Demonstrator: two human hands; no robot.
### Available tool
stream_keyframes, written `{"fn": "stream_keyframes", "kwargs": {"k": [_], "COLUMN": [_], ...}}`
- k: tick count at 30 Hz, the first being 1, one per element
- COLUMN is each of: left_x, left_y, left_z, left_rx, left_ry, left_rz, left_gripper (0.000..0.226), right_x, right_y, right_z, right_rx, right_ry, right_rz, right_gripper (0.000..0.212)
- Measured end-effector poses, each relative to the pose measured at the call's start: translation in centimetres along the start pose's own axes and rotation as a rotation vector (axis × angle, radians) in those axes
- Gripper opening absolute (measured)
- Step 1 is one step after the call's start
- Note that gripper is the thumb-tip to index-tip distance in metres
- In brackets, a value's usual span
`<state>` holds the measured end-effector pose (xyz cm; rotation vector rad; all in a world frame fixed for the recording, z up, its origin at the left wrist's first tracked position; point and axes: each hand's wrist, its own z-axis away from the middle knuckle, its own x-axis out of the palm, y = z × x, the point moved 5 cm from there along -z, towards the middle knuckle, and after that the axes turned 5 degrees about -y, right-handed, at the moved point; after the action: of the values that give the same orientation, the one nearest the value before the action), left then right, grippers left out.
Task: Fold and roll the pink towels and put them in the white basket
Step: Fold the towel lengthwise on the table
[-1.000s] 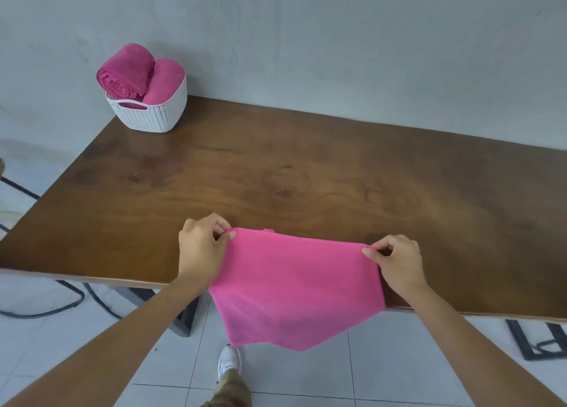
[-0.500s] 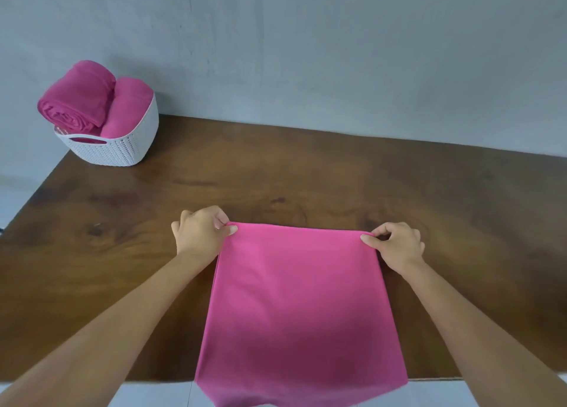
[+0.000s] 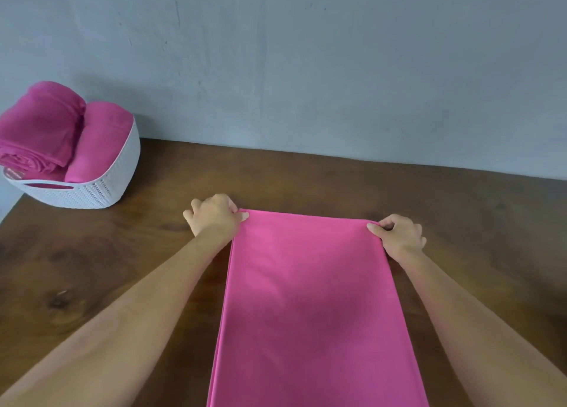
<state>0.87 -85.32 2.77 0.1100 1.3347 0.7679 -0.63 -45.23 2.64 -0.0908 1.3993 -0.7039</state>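
Observation:
A pink towel (image 3: 310, 308) lies flat and lengthwise on the brown wooden table (image 3: 129, 253), running from mid-table to the bottom of the view. My left hand (image 3: 214, 216) pinches its far left corner and my right hand (image 3: 399, 233) pinches its far right corner, keeping the far edge stretched straight. The white woven basket (image 3: 101, 185) stands at the table's back left corner. Two rolled pink towels (image 3: 46, 124) sit in it, one lying higher than the other.
A grey wall (image 3: 306, 53) rises directly behind the table's back edge. The table's left edge (image 3: 9, 213) shows just below the basket. Bare wood lies on both sides of the towel.
Both hands have pulled the towel up from hanging over the near edge and further onto the table, spreading it flat. The view has moved closer and lower over the table.

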Motion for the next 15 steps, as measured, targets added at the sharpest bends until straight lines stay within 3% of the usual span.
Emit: {"fn": "stream_keyframes", "kwargs": {"k": [15], "left_x": [0.6], "left_y": [5.0], "left_z": [-12.0], "left_rx": [-0.143], "left_ry": [0.030], "left_rz": [-0.181], "left_gripper": [0.040], "right_x": [0.2], "right_y": [-5.1], "right_z": [-12.6], "right_rx": [-0.005], "right_ry": [-0.015], "right_rz": [-0.002], "right_gripper": [0.022]}}
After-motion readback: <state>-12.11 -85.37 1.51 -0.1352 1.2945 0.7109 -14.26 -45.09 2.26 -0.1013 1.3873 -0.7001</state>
